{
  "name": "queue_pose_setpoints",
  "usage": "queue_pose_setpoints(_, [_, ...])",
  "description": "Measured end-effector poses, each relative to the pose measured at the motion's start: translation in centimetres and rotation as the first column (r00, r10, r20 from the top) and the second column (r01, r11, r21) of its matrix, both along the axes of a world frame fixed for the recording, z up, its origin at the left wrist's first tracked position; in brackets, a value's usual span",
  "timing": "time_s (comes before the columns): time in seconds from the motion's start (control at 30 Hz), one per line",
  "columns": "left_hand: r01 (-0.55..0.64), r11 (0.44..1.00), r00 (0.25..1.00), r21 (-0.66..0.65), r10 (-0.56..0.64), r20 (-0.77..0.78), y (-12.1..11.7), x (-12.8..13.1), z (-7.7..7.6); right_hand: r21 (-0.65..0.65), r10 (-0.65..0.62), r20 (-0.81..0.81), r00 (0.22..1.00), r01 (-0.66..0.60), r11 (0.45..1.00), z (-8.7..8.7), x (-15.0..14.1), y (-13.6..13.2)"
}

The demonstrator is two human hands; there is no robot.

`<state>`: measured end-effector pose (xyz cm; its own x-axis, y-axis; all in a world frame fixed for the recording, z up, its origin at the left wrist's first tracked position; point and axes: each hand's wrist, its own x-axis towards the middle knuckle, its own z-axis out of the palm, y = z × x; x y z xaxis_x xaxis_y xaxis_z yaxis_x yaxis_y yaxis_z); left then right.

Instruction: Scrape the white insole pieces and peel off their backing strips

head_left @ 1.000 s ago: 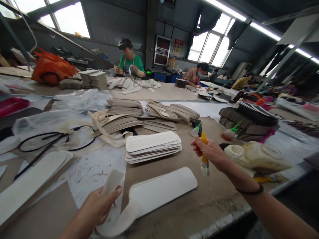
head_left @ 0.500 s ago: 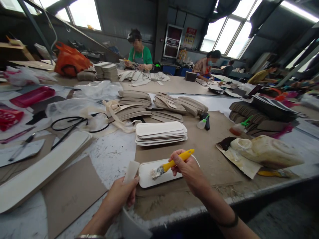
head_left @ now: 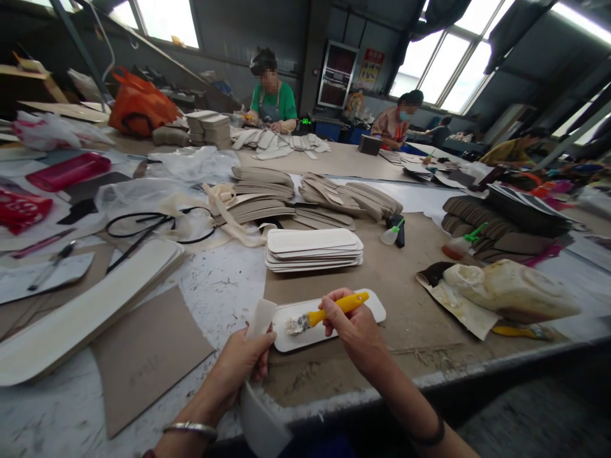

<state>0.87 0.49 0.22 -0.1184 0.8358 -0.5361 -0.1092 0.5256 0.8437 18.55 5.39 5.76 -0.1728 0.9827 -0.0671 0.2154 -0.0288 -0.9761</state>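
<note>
My right hand [head_left: 351,321] grips a yellow-handled paintbrush [head_left: 340,306]. Its pale, smeared bristles rest on the left part of a white panel with rounded ends [head_left: 305,337], which lies on the brown board [head_left: 410,318]. Pinched in my left hand [head_left: 248,356] is a whitish flexible strip [head_left: 265,420]; one end sticks up above the fingers and the rest hangs down over the table's front edge. The left fingertips are close by the panel's left end; I cannot tell whether they touch it. Just behind lies a stack of similar white panels [head_left: 312,245].
Grey-brown panel stacks [head_left: 262,191] lie farther back. To the right are a stained plastic jug [head_left: 515,289], a second yellow brush [head_left: 520,331] and a green-tipped bottle [head_left: 465,242]. Long white panels [head_left: 95,312] lie left. Across the table a person in green [head_left: 281,105] works.
The brush has moved slightly left along the panel, uncovering more of the panel's right end. My left hand still holds the strip. The whole view has shifted a little.
</note>
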Motion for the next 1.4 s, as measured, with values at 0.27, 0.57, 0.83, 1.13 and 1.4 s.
queue_pose_setpoints(0.27, [-0.010, 1.000, 1.000, 0.013, 0.010, -0.022, -0.1, 0.3, 0.3, 0.194, -0.075, 0.352, 0.933, 0.005, 0.981, -0.7, 1.7, 0.5])
queue_pose_setpoints(0.57, [-0.012, 1.000, 0.998, 0.014, 0.013, -0.054, -0.4, 0.4, 0.6, 0.382, -0.305, 0.590, 0.748, 0.075, 0.921, 0.4, 8.3, 2.1])
queue_pose_setpoints(0.83, [0.000, 0.999, 0.995, 0.040, 0.004, -0.102, -0.6, 0.3, 0.1, 0.483, -0.327, 0.650, 0.686, -0.041, 0.875, 1.5, 8.9, 1.7])
queue_pose_setpoints(1.13, [0.013, 1.000, 0.991, 0.020, -0.010, -0.133, -0.6, 0.3, 0.5, 0.424, -0.314, 0.602, 0.734, 0.039, 0.905, 2.1, 9.6, 2.2])
queue_pose_setpoints(1.4, [-0.035, 0.999, 0.995, -0.003, 0.035, -0.097, -0.3, 0.4, 0.2, 0.316, -0.084, 0.469, 0.879, -0.078, 0.946, 1.0, 4.5, -0.6])
